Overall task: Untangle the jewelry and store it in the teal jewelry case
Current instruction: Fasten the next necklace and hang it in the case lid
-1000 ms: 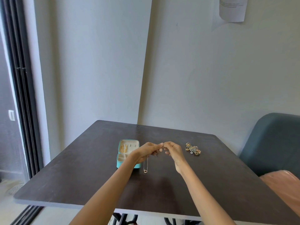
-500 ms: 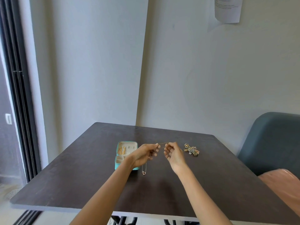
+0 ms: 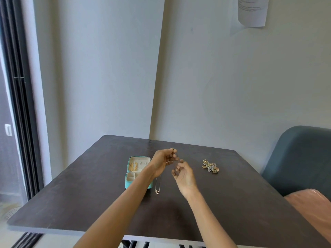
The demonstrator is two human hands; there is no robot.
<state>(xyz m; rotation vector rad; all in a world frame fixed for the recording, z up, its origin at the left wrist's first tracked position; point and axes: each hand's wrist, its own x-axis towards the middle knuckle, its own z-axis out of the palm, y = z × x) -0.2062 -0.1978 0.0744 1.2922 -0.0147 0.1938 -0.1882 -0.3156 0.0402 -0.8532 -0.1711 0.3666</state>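
On the dark table [image 3: 89,203], the teal jewelry case [image 3: 138,171] lies open with gold pieces in its cream lining. My left hand [image 3: 163,162] is raised just right of the case and pinches a thin gold necklace [image 3: 157,185]. The chain hangs below my wrist, and its small pendant reaches the tabletop. My right hand [image 3: 183,174] hovers just below and right of the left one with its fingers curled. The chain is too fine to show whether those fingers hold it. A tangled pile of jewelry [image 3: 210,166] lies on the table to the right.
A grey-blue chair [image 3: 300,158] stands at the table's right side, with a pink cushion [image 3: 311,208] in front of it. Walls close off the back, with a paper sheet [image 3: 252,10] pinned high up. A dark window frame [image 3: 21,104] runs down the left.
My left hand has risen, lifting the necklace, while my right hand has dropped lower and no longer meets it at the fingertips. The camera has shifted slightly.
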